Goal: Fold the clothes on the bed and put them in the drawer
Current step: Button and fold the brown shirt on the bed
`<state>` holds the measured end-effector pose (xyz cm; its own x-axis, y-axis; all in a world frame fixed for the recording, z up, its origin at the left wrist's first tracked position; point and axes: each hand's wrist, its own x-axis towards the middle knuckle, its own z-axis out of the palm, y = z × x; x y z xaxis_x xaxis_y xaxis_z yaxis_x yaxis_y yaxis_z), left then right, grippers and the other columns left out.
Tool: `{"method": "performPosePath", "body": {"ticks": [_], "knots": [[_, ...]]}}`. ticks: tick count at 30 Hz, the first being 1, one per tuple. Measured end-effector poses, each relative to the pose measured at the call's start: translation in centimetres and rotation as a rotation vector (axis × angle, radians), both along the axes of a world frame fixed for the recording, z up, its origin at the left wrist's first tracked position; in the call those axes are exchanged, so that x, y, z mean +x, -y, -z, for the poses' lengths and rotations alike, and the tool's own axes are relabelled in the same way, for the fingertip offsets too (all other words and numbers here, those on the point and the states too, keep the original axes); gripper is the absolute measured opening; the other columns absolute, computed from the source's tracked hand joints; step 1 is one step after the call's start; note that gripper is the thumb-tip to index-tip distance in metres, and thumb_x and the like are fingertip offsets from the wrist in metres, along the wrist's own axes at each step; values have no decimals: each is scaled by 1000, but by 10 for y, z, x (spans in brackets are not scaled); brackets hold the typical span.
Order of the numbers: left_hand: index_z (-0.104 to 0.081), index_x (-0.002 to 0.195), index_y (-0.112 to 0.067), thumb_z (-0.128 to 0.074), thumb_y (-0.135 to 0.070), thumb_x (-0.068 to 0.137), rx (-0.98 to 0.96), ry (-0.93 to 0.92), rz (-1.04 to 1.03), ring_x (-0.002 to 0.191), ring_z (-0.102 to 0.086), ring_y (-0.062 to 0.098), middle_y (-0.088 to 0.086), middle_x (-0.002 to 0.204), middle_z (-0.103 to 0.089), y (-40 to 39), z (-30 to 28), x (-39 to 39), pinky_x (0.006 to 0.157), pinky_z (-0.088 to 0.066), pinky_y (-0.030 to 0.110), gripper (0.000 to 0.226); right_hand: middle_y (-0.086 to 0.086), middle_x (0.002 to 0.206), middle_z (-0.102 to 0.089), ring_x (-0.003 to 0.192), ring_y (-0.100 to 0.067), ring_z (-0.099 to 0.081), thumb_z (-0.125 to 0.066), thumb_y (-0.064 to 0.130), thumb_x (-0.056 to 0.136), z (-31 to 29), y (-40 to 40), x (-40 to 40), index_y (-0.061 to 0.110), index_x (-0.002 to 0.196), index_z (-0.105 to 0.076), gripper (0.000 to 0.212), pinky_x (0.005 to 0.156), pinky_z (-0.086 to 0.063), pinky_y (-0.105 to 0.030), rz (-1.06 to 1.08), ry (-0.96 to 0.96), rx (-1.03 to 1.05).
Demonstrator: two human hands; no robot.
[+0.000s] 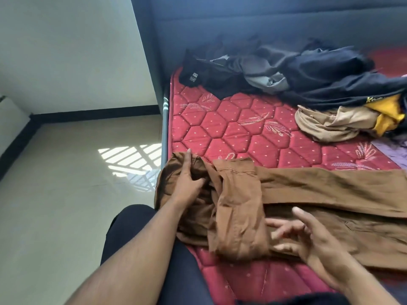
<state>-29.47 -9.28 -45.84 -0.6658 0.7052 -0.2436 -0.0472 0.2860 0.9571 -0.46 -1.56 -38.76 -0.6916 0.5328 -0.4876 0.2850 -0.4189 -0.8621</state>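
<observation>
Brown trousers [308,194] lie across the near part of the red quilted mattress [231,128], their left end bunched and partly folded over. My left hand [187,183] rests flat on that bunched end by the bed's left edge, fingers spread. My right hand [308,236] hovers over the trouser legs just right of the fold, fingers apart and holding nothing. A heap of dark and grey clothes [286,71] lies at the head of the bed. No drawer is in view.
A beige garment [330,124] and a yellow one [387,115] lie at the right, with purple cloth [394,150] beside them. The dark headboard [264,23] stands behind. Tiled floor [66,194] and a white wall lie to the left.
</observation>
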Motion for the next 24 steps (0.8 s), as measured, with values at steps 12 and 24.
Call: {"method": "performPosePath", "body": {"ticks": [12,24], "knots": [[-46,71,-23,-56,-8,74,-62,161,-360,81,-61,29,6,79,-56,-15,-25,-5,67,-59,46,18,-4,97,-71,93,-16,-67,-68,-4,80,25,-26,-98,18,126,-63,51,85,-48,-23,263,252,710],[-65,127,-12,-55,11,80,-7,66,-367,87,-66,16,8,111,-70,-14,-19,-39,76,-54,24,53,4,85,-62,94,-24,-64,-55,24,83,-15,2,32,27,71,-56,12,70,-43,-31,-236,880,975]]}}
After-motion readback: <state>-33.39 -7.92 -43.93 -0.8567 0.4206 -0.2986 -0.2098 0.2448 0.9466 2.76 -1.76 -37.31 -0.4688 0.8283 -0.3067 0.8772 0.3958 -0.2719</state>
